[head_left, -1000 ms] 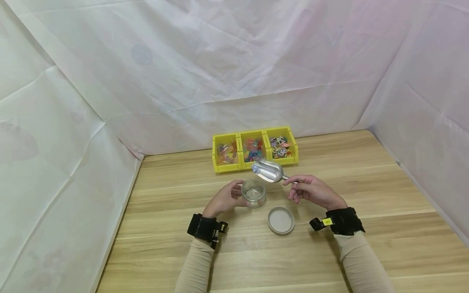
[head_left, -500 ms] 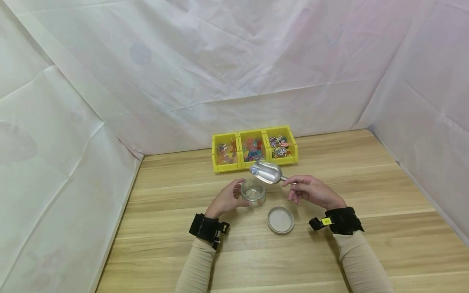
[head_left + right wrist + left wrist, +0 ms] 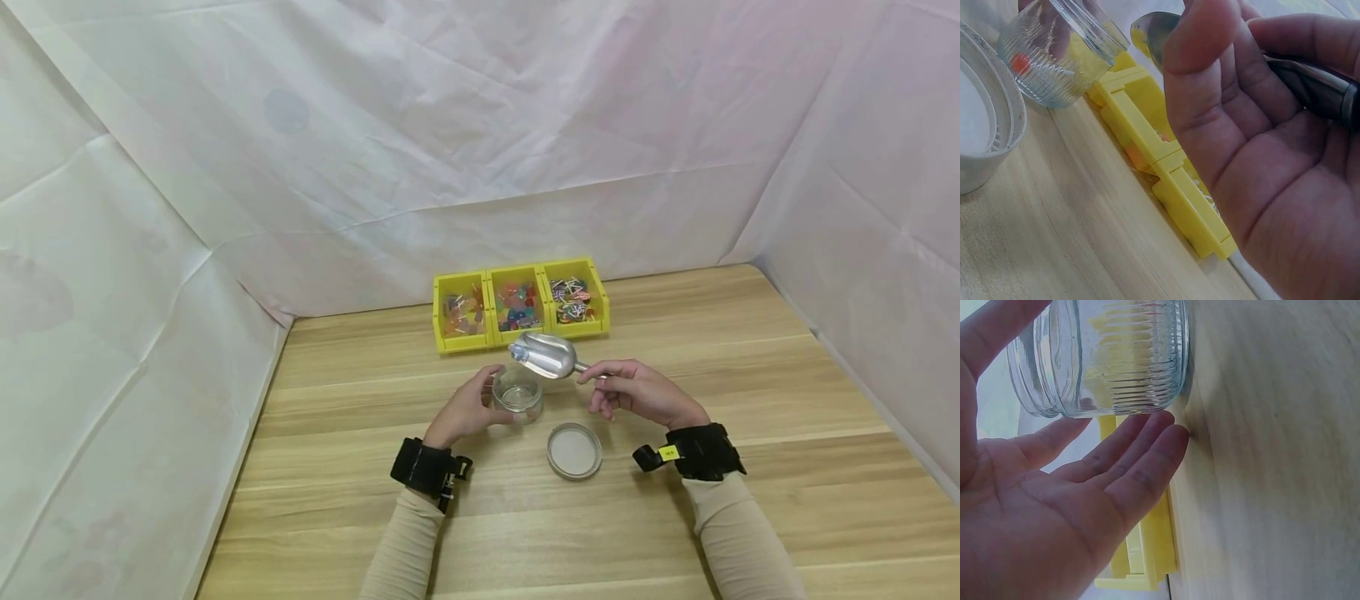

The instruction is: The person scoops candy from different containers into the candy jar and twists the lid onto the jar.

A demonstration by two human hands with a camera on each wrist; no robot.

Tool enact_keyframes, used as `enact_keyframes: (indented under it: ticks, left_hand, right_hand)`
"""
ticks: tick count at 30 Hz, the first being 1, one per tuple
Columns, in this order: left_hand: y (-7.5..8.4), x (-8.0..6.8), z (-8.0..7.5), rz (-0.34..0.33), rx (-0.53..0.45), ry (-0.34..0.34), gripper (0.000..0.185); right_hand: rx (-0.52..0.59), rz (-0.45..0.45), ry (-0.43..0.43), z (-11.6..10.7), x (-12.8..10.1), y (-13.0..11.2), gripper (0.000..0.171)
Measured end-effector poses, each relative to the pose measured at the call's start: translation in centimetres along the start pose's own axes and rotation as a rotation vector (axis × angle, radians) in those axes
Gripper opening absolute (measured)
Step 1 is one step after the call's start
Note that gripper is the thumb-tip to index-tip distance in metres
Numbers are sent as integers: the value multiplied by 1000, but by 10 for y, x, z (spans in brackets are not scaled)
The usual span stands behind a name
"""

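A clear glass jar point(image 3: 517, 403) stands open-topped on the wooden table, the fingers and thumb of my left hand point(image 3: 467, 408) around its side. In the left wrist view, its ribbed wall point(image 3: 1141, 369) sits close by my fingertips. My right hand point(image 3: 648, 393) pinches the handle of a metal scoop point(image 3: 551, 357), holding it tilted over the jar's far rim. At the scoop's lip lies a small bluish, shiny piece point(image 3: 518, 352). In the right wrist view, a red ball point(image 3: 1020, 63) with a white stick shows through the jar's glass.
Three joined yellow bins point(image 3: 465, 344) with colourful lollipops and candies stand behind the jar, by the white cloth wall point(image 3: 480, 150). A round jar lid point(image 3: 574, 452) lies in front of the jar, between both arms.
The scoop has shifted slightly left and nearer, toward the jar's mouth. My left wrist has edged a little to the right, the hand staying around the jar.
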State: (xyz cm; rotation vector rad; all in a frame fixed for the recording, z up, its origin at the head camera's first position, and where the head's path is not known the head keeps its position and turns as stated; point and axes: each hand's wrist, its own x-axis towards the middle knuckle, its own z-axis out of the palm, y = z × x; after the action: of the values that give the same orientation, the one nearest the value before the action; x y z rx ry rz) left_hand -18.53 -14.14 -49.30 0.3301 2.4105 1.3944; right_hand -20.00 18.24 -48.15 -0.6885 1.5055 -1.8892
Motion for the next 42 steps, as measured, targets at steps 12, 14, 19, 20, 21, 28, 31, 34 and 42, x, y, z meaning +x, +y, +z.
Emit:
enact_keyframes:
  ticks: [12,14,19,20,21,28,31,34,42]
  left_hand:
    - [-1,2,4,13,4,10,89]
    - [-1,3,4,10,11,13,88]
    - [-1,3,5,21,29,24,87]
    - [-1,4,5,23,29,25,87]
    - [-1,4,5,25,30,25,86]
    - [-1,4,4,24,32,22,85]
    - [0,4,4,25,33,22,85]
    - [1,3,3,25,32,23,84]
    - [0,3,3,27,26,20,84]
  right_hand:
    - [-11,6,-14,-1,-1,2,27]
    - [-13,8,-18,-1,-1,1,27]
    - [-24,21,-12,-1,-1,1,27]
    - [-25,24,-10,-2,-1,1,27]
    - [-27,25,-9,-2,-1,1,27]
    - [-30,19,-27,-4,-1,3,28]
    - [-26,26,-26,-3,-1,2,28]
    - [-28,32,-24,-3,-1,2,26]
    - [-38,31,-27,-3,-1,1,26]
